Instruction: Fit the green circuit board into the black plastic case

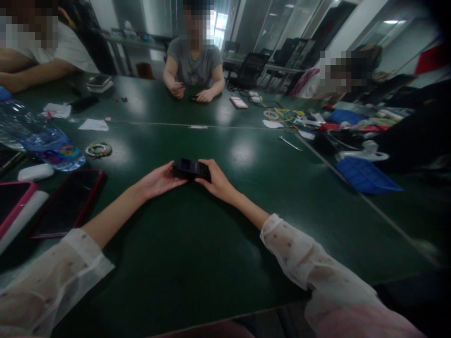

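Observation:
A small black device (190,170) with a little screen and keys is held between my two hands above the green table (211,249). The fingers and thumb of my left hand (160,180) grip its left end. On its right end, my right hand (214,180) closes with thumb below and fingers on top. The device lies roughly level, screen side toward the left. Its underside is hidden.
At left are a red-edged phone (70,202), a pink-edged phone (12,202), a white case (35,172), a water bottle (52,141) and a coiled ring (98,149). A wrench (291,143) and blue tray (366,176) lie right. Several people sit around the table.

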The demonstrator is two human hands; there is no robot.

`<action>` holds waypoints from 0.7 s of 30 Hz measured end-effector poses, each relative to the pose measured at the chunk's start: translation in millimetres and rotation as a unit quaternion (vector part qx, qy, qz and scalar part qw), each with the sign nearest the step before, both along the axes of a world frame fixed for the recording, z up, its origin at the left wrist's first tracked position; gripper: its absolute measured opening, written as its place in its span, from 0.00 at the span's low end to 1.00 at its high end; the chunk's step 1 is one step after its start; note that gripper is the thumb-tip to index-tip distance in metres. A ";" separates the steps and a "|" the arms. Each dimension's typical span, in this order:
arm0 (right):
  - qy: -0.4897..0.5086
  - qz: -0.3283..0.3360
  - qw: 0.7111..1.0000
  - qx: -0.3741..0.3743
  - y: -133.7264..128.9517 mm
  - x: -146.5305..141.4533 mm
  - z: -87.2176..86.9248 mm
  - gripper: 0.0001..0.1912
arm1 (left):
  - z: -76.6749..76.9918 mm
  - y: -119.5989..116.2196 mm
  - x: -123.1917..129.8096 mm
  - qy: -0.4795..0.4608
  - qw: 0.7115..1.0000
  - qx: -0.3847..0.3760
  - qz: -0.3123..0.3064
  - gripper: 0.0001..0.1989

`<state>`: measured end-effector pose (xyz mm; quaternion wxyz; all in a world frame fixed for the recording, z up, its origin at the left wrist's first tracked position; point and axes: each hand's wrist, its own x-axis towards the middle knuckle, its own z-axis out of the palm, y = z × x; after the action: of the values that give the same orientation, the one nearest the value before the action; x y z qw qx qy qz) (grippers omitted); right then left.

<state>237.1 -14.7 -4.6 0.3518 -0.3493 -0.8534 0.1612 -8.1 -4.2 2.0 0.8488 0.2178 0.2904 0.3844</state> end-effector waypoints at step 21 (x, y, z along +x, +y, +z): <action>0.104 -0.126 0.986 0.037 -3.1 3.1 3.5 0.27 | -5.5 1.0 -2.8 0.017 0.996 0.076 -0.034 0.20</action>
<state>240.2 -17.8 -1.2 0.4686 -0.4220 -0.7668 0.1198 -10.9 -3.2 -3.4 0.8373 0.2975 0.2671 0.3729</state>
